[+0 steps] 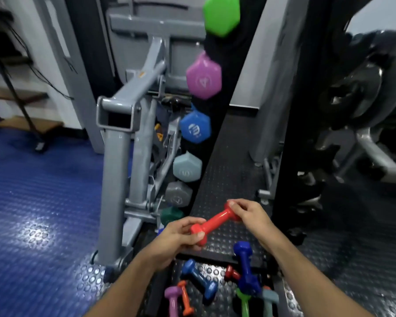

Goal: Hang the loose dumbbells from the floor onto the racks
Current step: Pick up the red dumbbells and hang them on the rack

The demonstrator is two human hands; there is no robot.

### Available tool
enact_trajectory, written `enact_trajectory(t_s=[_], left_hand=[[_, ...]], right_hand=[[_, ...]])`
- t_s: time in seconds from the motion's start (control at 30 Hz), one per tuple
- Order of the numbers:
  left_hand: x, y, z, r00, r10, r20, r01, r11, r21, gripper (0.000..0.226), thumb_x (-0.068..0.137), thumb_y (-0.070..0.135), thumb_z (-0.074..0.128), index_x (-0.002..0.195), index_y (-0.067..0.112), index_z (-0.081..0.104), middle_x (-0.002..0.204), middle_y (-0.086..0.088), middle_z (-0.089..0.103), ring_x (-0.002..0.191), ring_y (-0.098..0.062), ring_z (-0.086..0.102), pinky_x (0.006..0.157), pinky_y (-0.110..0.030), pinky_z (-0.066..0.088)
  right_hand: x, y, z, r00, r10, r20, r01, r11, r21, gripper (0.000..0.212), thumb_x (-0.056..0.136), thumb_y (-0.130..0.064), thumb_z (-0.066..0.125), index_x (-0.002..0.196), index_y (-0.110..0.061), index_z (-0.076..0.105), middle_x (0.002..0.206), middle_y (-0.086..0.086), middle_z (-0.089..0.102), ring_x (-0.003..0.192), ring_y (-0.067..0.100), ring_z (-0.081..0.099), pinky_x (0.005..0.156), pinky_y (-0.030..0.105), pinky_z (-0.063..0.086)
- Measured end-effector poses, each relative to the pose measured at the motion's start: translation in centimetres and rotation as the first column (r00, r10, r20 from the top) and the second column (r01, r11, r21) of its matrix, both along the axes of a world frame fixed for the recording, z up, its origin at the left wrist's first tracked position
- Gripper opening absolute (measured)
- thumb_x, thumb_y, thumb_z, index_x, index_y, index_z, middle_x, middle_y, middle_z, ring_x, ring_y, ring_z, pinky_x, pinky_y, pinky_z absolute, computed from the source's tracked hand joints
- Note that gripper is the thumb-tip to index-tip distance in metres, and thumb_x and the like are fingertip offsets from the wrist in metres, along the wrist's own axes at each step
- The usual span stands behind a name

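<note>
Here a red dumbbell is held in the air by both hands, above the near floor and just right of the rack's foot; the left hand is curled round its near-left head, thumb and fingers clamped on it, while the right hand is pinched on its far-right head, so each grip is closed on the same piece; the bar is tilted, rising from left to right. On the black rack, which runs away from the viewer, a column of hung dumbbells is seen end-on: green at the far top, then purple, blue, pale grey-blue, grey and dark green nearest the floor. Loose dumbbells are scattered on the studded dark mat below the hands: a mid-blue one, a dark blue one standing tilted, a small red one, an orange one and a lilac one; a grey machine frame stands at the left on blue flooring.
</note>
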State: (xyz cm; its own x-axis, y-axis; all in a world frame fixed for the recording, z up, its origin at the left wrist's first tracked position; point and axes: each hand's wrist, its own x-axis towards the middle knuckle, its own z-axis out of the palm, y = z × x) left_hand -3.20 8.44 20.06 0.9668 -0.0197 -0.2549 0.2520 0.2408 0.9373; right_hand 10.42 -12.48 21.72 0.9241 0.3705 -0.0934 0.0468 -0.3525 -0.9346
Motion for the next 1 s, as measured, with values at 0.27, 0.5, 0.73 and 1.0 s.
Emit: enact_trajectory(t_s=[0.27, 0.5, 0.73, 1.0], left_hand=[[-0.7, -0.7, 12.5, 0.951, 0.091, 0.295, -0.114, 0.991, 0.063, 0.055, 0.075, 0.012, 0.083, 0.125, 0.008, 0.063, 0.108, -0.014, 0.073, 0.089, -0.023, 0.068, 0.083, -0.034, 0.057], [0.0, -1.7, 22.7, 0.829, 0.227, 0.511, -0.267, 0.964, 0.006, 0.042, 0.076, 0.013, 0.082, 0.112, 0.01, 0.062, 0.113, -0.021, 0.073, 0.108, -0.038, 0.07, 0.1, -0.048, 0.053], [-1.7, -3.1, 32.3, 0.637, 0.368, 0.677, -0.428, 0.9, -0.086, 0.047, 0.078, 0.012, 0.082, 0.118, -0.001, 0.061, 0.103, -0.018, 0.074, 0.093, -0.024, 0.071, 0.083, -0.032, 0.057], [-1.0, -2.0, 42.1, 0.486, 0.408, 0.773, -0.708, 0.702, 0.075, 0.03, 0.085, 0.016, 0.081, 0.109, 0.023, 0.065, 0.105, 0.001, 0.072, 0.096, -0.016, 0.072, 0.089, -0.037, 0.059]], right_hand=[[0.5, 1.6, 13.8, 0.986, -0.045, 0.162, 0.017, 0.986, 0.166, 0.01, 0.101, -0.021, 0.065, 0.094, -0.017, 0.071, 0.084, 0.001, 0.075, 0.07, 0.006, 0.067, 0.062, 0.022, 0.057], [-0.1, 2.3, 25.9, 0.951, -0.091, 0.295, 0.002, 0.957, 0.289, 0.019, 0.103, -0.021, 0.063, 0.088, -0.01, 0.068, 0.068, 0.004, 0.065, 0.049, 0.004, 0.057, 0.046, 0.015, 0.047], [-0.1, 3.4, 34.5, 0.937, -0.118, 0.328, 0.01, 0.95, 0.312, 0.05, 0.106, -0.055, 0.042, 0.11, -0.013, 0.069, 0.122, 0.015, 0.073, 0.115, 0.03, 0.069, 0.103, 0.046, 0.052], [0.0, 5.3, 39.3, 0.951, -0.077, 0.299, -0.032, 0.94, 0.341, 0.092, 0.089, -0.085, 0.028, 0.161, -0.027, 0.033, 0.166, -0.002, 0.037, 0.153, 0.019, 0.033, 0.127, 0.048, 0.025]])
